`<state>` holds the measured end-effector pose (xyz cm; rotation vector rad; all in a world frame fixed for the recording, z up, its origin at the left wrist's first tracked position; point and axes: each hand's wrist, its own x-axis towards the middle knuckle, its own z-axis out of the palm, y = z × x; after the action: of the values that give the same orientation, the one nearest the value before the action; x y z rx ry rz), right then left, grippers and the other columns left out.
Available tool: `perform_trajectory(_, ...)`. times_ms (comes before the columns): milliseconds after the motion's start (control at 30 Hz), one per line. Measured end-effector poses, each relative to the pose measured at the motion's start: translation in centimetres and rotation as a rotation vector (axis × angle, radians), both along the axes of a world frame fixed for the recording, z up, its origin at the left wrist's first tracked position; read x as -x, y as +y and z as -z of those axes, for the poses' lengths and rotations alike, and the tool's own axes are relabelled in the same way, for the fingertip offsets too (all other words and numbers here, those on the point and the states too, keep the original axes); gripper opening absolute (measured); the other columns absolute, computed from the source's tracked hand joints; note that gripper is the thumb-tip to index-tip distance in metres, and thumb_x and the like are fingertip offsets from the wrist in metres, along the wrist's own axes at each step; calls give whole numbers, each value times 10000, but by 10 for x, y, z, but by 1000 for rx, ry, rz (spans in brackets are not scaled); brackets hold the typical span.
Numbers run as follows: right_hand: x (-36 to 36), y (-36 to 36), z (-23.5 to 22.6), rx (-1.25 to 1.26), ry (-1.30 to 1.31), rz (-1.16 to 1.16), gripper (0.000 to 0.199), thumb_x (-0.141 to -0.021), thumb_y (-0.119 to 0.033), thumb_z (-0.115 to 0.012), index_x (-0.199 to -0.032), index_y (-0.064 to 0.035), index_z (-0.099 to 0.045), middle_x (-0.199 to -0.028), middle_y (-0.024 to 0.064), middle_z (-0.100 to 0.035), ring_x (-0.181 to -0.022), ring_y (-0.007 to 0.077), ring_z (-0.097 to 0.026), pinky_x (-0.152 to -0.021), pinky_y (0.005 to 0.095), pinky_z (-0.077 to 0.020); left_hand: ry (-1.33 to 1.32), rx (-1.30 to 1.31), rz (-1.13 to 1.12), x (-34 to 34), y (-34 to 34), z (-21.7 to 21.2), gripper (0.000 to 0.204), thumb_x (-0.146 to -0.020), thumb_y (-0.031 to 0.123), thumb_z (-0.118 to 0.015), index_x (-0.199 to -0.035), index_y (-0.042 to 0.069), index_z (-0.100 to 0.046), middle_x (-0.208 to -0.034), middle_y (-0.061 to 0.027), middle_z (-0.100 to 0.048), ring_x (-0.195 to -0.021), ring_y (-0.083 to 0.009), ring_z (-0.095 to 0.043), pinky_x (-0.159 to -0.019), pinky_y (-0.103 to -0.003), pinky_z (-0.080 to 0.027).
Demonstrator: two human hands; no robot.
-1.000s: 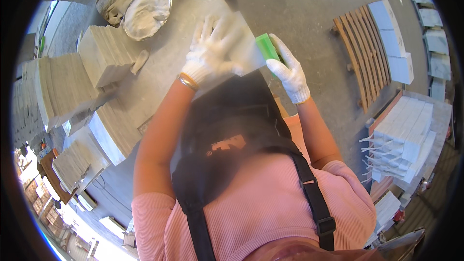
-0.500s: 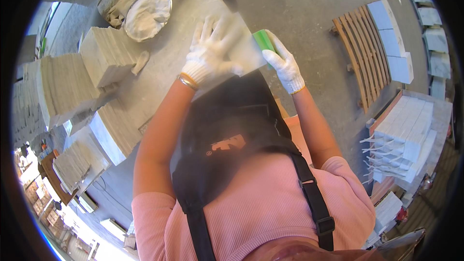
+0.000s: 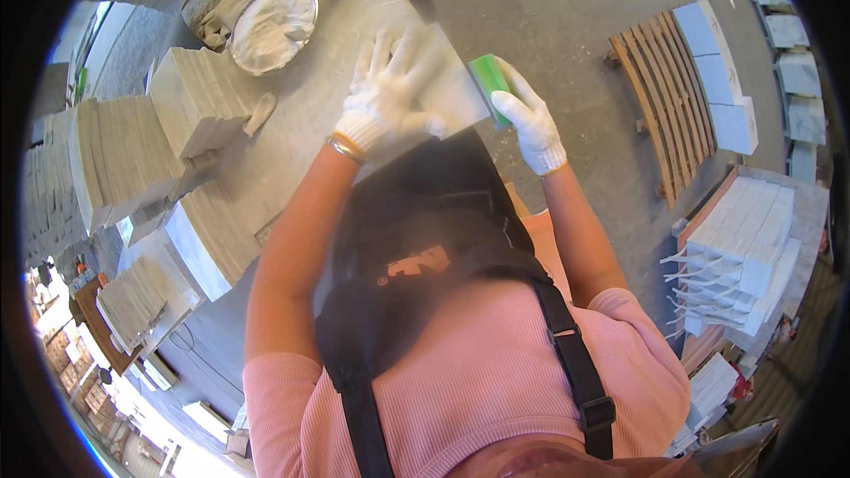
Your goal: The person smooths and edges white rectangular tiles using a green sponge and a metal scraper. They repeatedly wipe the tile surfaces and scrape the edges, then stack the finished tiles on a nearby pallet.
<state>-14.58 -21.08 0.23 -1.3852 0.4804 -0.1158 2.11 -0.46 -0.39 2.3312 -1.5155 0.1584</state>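
My left hand [image 3: 387,88], in a white knit glove, lies spread flat on a pale stone slab [image 3: 458,90] at the worktable's right end. A metal bracelet circles that wrist. My right hand [image 3: 535,124], gloved too, is closed round a green block [image 3: 487,78] that looks like a sanding block. The block is against the slab's right edge, tilted along it. Part of the block is hidden behind my fingers.
A metal bowl [image 3: 313,9] with whitish stuff inside stands at the back of the worktable. Stacked stone tiles [image 3: 190,93] line the left. To the right are a wooden pallet [image 3: 660,106] with white boxes [image 3: 719,71] and a bundle of white pieces [image 3: 739,230].
My right hand and the green block have shifted slightly right and toward me along the slab's edge. The block's angle has changed a little. My left hand stays in place.
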Motion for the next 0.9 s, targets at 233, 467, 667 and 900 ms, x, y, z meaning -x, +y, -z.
perform_trajectory(233,-3,13,3,134,42,58,704,-959,-310,-709,-1580,-76,-474,-1404,12,-626,-1118,78,-565,-809,225,-475,63,-42,-3,0,1,2,1132,-699,989,-465,-1453,151,-572,-1649,-163,-362,-1466,-519,-319,-1190,-659,-281)
perform_trajectory(467,15,2,-1,18,-80,-6,702,-966,-290,-715,-1565,-20,-470,-1445,54,-611,-1212,125,-576,-969,287,-484,48,-57,-28,1,1,3,1144,-686,995,-467,-1460,159,-566,-1656,-151,-356,-1471,-521,-311,-1203,-675,-246)
perform_trajectory(667,-9,3,10,212,-44,-17,701,-948,-235,-738,-1556,-4,-474,-1571,125,-524,-1446,217,-479,-1200,353,-358,63,-34,2,0,0,1,1153,-681,998,-463,-1467,160,-558,-1659,-154,-347,-1468,-531,-308,-1221,-687,-201)
perform_trajectory(900,10,-1,0,501,-122,-132,631,-937,-212,-754,-1513,-51,-552,-1402,130,-626,-1289,212,-598,-1099,357,-455,47,-57,-23,2,1,2,1150,-681,993,-472,-1469,160,-555,-1663,-162,-341,-1466,-534,-311,-1222,-683,-201)
